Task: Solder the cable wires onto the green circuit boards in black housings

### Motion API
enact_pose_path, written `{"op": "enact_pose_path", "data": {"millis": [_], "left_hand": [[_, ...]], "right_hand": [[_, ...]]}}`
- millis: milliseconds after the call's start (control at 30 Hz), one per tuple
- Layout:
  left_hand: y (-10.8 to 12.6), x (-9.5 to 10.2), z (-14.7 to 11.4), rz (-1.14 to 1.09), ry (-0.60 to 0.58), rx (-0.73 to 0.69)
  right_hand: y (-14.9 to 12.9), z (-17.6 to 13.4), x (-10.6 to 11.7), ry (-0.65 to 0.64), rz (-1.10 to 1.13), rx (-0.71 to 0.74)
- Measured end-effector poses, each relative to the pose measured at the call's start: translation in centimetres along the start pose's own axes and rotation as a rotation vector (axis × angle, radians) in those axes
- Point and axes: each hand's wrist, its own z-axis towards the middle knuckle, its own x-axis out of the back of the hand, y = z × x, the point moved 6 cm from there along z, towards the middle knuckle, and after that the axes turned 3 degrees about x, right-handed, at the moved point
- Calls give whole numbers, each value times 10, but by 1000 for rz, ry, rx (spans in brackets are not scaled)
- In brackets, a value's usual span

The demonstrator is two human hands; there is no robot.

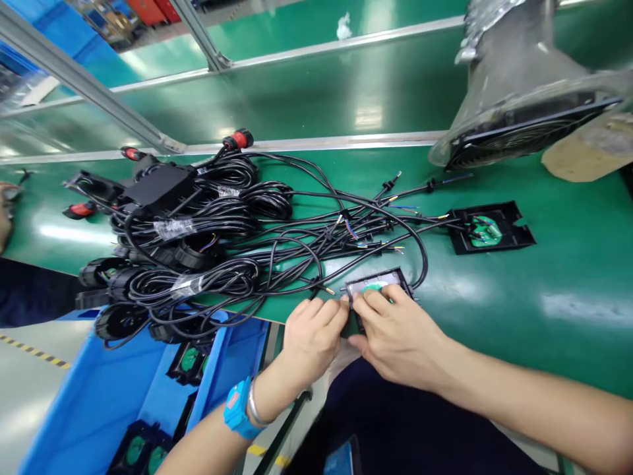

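Observation:
At the table's front edge, a small black plastic box [401, 280] with a bit of green circuit board showing inside is between my hands. My left hand [316, 331] grips its left end with curled fingers. Over its near side, my right hand [401, 336] presses its bent fingers and thumb; they cover much of the box. A black cable comes to the box's right end and loops back left. Further right lies a second open black box [517, 234] with a green board [485, 231] and wires leading in.
Bundled black cables [198, 280] with stripped ends and red-black connectors [239, 139] cover the table's left. A fan wrapped in plastic [524, 135] stands at back right. Blue bins [99, 389] with black housings [185, 363] sit lower left. Part of another person [4, 211] shows at far left.

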Motion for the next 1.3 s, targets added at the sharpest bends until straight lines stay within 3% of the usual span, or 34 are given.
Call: {"op": "enact_pose_path", "data": {"millis": [167, 300, 600, 833, 1000, 1133, 1300], "left_hand": [[1, -3, 9, 30, -214, 254], [-1, -11, 5, -109, -191, 387], [-10, -12, -1, -352, -19, 165], [-4, -13, 3, -181, 66, 58], [-3, -10, 0, -186, 75, 59], [-2, -7, -1, -140, 56, 44], [-4, -12, -2, -96, 61, -3]], "right_hand": [[33, -19, 4, -21, 162, -125], [48, -33, 2, 16, 266, -178], [51, -34, -2, -57, 334, -185], [52, -33, 0, -41, 343, -207], [27, -13, 12, 3, 189, -205], [5, -3, 4, 20, 88, -164], [-1, -8, -6, 20, 116, -152]]}}
